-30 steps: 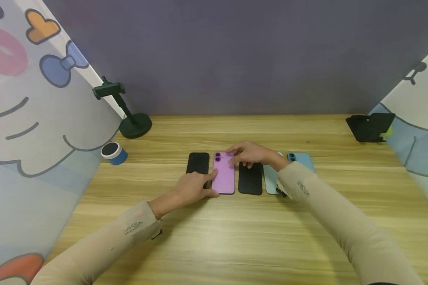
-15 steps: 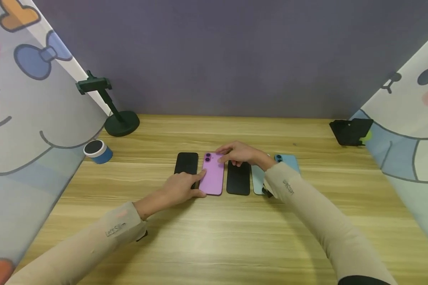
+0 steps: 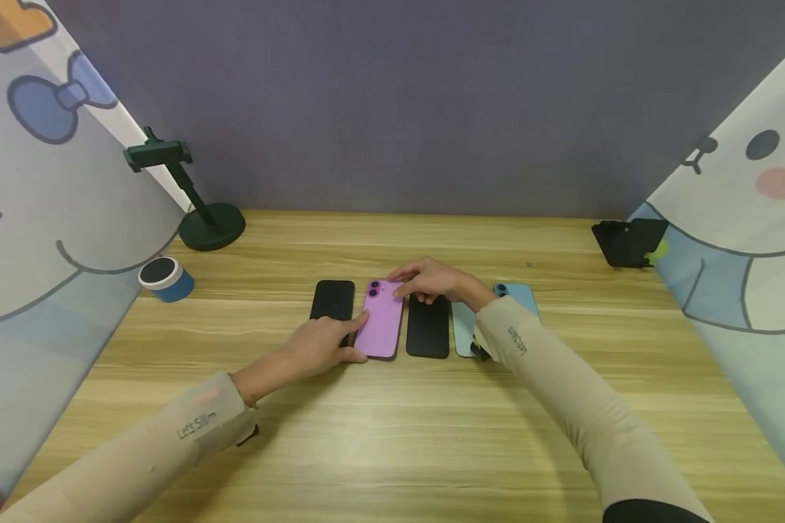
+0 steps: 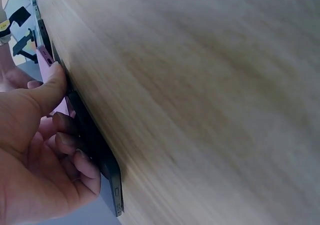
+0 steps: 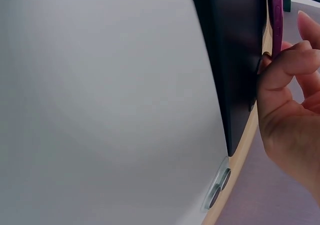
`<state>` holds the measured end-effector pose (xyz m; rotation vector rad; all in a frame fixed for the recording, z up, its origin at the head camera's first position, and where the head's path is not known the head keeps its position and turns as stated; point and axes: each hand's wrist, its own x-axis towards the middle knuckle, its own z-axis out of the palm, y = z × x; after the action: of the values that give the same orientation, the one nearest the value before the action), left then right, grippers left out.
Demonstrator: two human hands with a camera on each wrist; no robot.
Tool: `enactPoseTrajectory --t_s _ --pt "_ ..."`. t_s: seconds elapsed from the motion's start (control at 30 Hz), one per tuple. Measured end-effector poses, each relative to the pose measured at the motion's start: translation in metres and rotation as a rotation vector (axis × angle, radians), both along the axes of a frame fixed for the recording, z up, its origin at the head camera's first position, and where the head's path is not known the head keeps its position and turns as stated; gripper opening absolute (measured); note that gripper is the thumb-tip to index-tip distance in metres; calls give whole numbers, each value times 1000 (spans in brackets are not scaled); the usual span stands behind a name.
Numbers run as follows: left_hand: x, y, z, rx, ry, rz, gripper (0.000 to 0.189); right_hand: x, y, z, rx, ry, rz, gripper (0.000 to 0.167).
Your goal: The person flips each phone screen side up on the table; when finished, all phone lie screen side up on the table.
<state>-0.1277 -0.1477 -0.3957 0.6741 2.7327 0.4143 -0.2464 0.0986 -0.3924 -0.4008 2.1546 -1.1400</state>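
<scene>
A pink smartphone (image 3: 379, 319), its back with two camera lenses facing up, is held at its edges by both hands. My left hand (image 3: 317, 345) grips its lower left side, thumb at the bottom edge, over a black smartphone (image 3: 332, 296). My right hand (image 3: 435, 280) grips its upper right corner, above a second black smartphone (image 3: 428, 330). In the left wrist view, the pink smartphone (image 4: 46, 60) sits higher than the black smartphone (image 4: 97, 140) beside it. Part of its right side is hidden by the right fingers.
To the right lie a pale smartphone (image 3: 463, 330), partly under the right sleeve, and a blue smartphone (image 3: 523, 296). A dark green stand (image 3: 211, 226) and a blue-and-white jar (image 3: 170, 282) stand at left. A black folded stand (image 3: 630, 242) is at back right.
The head view has turned to the right, so everything shifts left in it. The pink smartphone now tilts slightly, with a shadow under its lower edge. Both hands keep their places on it.
</scene>
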Motion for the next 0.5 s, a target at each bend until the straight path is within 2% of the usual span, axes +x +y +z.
enactPoseTrajectory --t_s 0.5 --pt "0 -3 -3 24 15 -21 81 0 3 0 -29 1 0 46"
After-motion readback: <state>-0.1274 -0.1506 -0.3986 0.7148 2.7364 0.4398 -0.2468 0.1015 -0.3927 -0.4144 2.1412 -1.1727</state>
